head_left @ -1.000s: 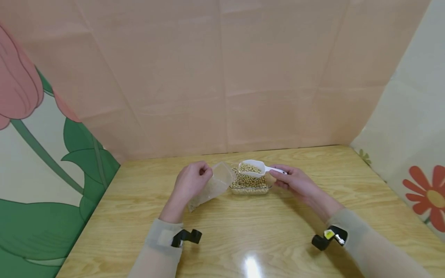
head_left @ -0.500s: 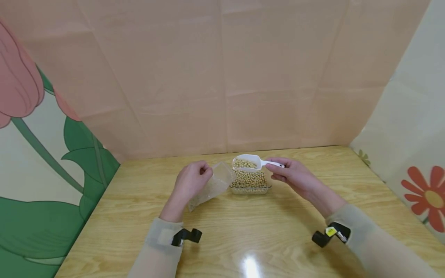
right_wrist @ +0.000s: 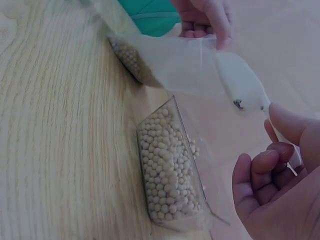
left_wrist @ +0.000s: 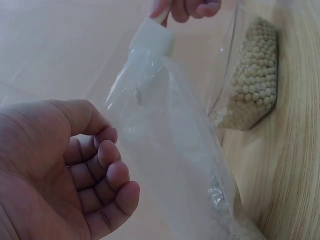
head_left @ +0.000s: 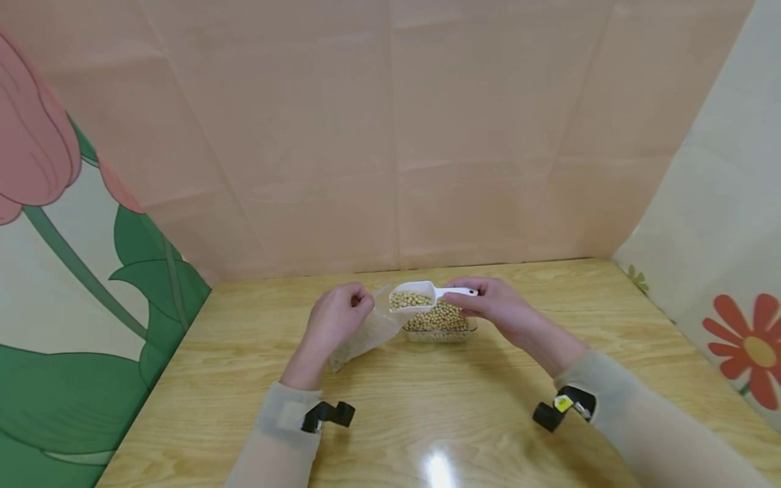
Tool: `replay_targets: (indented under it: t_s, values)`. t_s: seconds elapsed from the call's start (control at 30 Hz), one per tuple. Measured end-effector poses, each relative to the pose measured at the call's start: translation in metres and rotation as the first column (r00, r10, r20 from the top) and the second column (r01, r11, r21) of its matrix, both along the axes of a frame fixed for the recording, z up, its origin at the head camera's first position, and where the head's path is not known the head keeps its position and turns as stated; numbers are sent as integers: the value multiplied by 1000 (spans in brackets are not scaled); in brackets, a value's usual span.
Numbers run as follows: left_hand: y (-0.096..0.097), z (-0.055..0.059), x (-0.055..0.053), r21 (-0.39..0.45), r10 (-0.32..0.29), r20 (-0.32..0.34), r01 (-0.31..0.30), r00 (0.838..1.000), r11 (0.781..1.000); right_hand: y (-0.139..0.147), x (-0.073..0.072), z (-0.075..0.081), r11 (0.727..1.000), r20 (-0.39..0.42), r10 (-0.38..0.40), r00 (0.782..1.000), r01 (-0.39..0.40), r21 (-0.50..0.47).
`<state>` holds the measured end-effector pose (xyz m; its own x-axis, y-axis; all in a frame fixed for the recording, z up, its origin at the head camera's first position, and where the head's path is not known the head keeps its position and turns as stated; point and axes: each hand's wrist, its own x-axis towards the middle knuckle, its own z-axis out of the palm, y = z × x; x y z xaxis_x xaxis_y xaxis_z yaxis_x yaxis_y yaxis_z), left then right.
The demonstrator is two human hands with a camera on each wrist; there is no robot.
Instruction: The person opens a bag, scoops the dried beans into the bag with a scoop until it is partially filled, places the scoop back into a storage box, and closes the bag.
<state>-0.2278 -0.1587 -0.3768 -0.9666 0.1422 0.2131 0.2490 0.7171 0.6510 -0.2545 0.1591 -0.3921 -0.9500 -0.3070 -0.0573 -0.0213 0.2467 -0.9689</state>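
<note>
My right hand (head_left: 491,305) grips the handle of a white scoop (head_left: 434,293) heaped with round pale beans (head_left: 410,299). The scoop's front end is at the mouth of a clear plastic bag (head_left: 369,332). My left hand (head_left: 337,313) pinches the bag's upper edge between thumb and forefinger, its other fingers curled. In the right wrist view some beans (right_wrist: 129,57) lie at the bottom of the bag. Below the scoop stands a clear rectangular container (head_left: 438,335) full of the same beans, partly hidden by the scoop in the head view.
Everything stands on a wood-grain table (head_left: 390,407). A pink cloth backdrop (head_left: 390,135) closes off the back. Flower-printed panels rise at the left (head_left: 61,285) and right (head_left: 720,237). Each forearm wears a black wrist camera, one on the left (head_left: 329,415) and one on the right (head_left: 564,407).
The scoop of beans rose from above the container, then moved left and slightly down to the bag's mouth with my right hand. My left hand and the bag have stayed in place.
</note>
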Motion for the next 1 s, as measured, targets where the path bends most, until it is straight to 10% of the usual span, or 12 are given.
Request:
replay_targets:
  t_s: [0.47, 1.0]
  values:
    - [1, 1, 1, -8, 4, -2, -4, 1000, 1000, -13, 2, 20, 959, -190, -9, 982, 62, 276]
    - [-1, 1, 1, 8, -2, 8, 2, 1000, 1000, -32, 12, 42, 888, -493, 119, 862, 129, 440]
